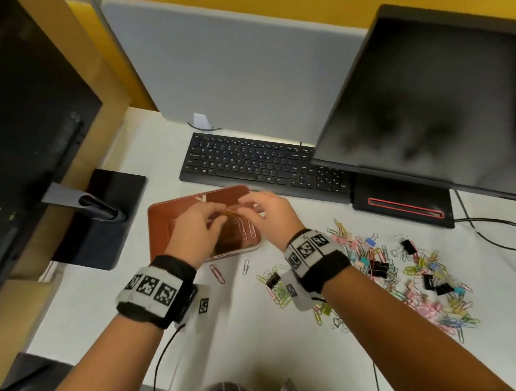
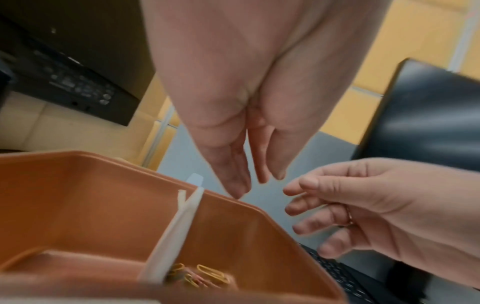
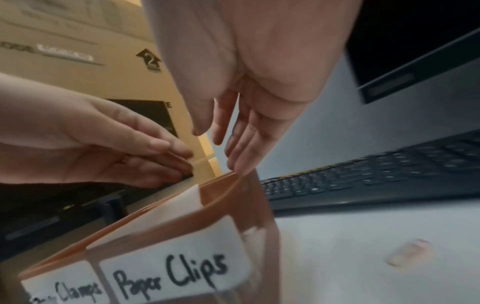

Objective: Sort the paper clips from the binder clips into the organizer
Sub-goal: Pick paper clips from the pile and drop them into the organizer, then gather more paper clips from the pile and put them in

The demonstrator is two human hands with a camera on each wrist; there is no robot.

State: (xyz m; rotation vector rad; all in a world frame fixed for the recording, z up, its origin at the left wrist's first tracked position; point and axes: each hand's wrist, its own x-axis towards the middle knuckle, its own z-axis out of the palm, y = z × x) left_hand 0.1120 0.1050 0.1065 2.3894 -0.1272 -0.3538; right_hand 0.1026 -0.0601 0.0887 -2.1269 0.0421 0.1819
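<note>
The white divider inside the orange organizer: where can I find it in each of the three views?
Head: the white divider shows only as a small white mark at the organizer's far wall, above the hands.
Left wrist: lower centre, a white strip slanting across the organizer, paper clips on its right.
Right wrist: centre, its top edge behind the "Paper Clips" label.
Shared landmark: the black keyboard.

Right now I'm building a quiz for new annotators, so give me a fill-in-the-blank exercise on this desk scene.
1. The handwritten label on the brown organizer reads "Paper ____".
2. Inside the organizer, a ____ divider separates the compartments.
3. The unsorted pile of clips lies on the table to the ____ of the organizer.
4. Behind the organizer sits a black ____.

Missing words: Clips; white; right; keyboard
</note>
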